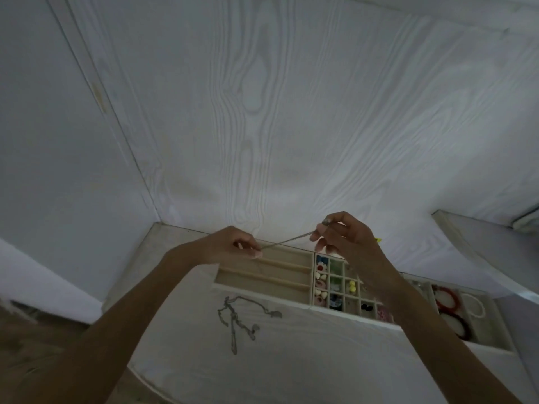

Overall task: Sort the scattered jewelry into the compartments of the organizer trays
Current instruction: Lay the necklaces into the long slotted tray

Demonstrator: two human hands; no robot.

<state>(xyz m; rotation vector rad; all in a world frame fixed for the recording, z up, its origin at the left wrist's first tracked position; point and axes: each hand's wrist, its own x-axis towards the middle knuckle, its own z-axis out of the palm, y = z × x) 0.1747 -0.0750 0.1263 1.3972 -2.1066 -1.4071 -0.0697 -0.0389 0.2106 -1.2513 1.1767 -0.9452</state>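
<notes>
A thin silver chain (287,241) is stretched taut between both hands above the trays. My left hand (230,244) pinches its lower end, and my right hand (344,233) pinches the upper end, where a small pendant shows at the fingertips. Under the chain lies a beige tray with long slots (262,282). To its right a grid tray (341,287) holds small coloured earrings and beads. A tangle of silver necklaces (237,319) lies on the white cloth in front of the trays.
A third tray (493,325) at the right holds red and black bangles (446,301) and a white bead bracelet (475,304). The white wood-grain wall (277,112) rises right behind the trays. A ledge (455,228) juts out at the right.
</notes>
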